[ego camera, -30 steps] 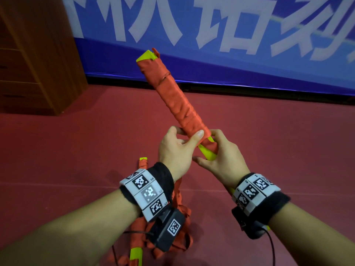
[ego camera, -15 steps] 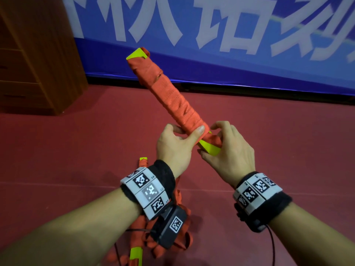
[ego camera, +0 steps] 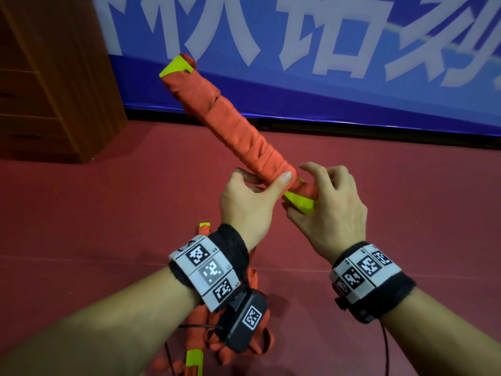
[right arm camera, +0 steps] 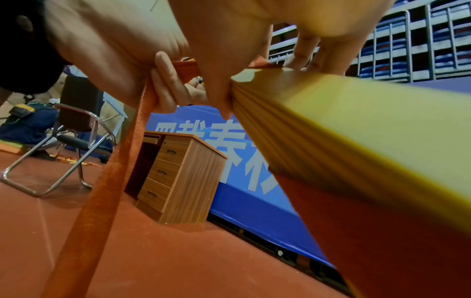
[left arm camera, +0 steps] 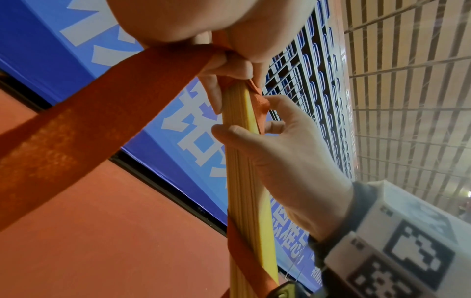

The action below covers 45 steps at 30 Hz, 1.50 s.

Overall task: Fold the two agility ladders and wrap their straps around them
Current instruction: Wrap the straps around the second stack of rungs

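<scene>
The left hand (ego camera: 248,204) still gripped the wrapped ladder (ego camera: 230,123); the right hand (ego camera: 325,210), pinching the strap end (ego camera: 305,189), had pulled the final turn nearer.

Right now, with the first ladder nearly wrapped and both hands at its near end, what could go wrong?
1. The left hand alone clamps the last turn of strap on the wrapped ladder; the right hand only pinches the tail at the yellow end. A slip there could loosen the wraps.
2. A loose strap hangs below the grip and could snag.
3. The second ladder lies in a tangled heap on the floor under the left forearm and could catch.
</scene>
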Motion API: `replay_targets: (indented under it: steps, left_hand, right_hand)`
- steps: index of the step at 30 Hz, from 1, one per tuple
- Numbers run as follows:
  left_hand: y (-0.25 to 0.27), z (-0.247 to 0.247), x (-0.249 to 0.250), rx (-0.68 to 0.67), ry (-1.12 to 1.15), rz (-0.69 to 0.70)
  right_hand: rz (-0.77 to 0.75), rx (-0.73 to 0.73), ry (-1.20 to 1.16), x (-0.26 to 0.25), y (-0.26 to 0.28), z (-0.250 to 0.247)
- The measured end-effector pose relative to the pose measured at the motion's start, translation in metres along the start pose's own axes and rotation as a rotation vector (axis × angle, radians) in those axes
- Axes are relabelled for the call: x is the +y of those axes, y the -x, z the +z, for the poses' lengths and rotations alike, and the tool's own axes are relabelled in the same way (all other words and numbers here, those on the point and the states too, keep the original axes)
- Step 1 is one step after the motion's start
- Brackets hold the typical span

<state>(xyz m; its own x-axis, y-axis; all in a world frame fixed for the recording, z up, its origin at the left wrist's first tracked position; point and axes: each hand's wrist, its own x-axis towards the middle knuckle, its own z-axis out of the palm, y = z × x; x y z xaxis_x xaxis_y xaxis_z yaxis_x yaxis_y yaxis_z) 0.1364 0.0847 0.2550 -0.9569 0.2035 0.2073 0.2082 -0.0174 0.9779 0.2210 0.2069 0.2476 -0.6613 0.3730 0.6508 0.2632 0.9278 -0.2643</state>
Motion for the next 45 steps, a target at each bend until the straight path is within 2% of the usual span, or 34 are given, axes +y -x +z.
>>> replay_targets:
  steps: [12,23,30,37,45]
  left_hand:
    - [0.002,-0.004,0.003,-0.028,0.030,-0.043]
    - [0.002,-0.006,-0.003,-0.090,-0.004,0.001]
    - [0.001,-0.002,-0.005,-0.097,0.012,0.051]
    - [0.001,-0.002,-0.006,-0.151,0.030,0.066]
    - [-0.005,-0.001,-0.011,-0.110,0.051,0.014]
  right_hand:
    - [-0.082,-0.001,-0.041,0.004,0.000,-0.002]
    - [-0.045,-0.114,-0.131,0.010,0.004,0.003]
    - [0.017,-0.178,-0.197,0.015,0.006,0.012]
    - [0.161,-0.244,-0.255,0.013,0.010,0.014]
    - [0.251,-0.194,-0.425,0.011,0.008,0.020]
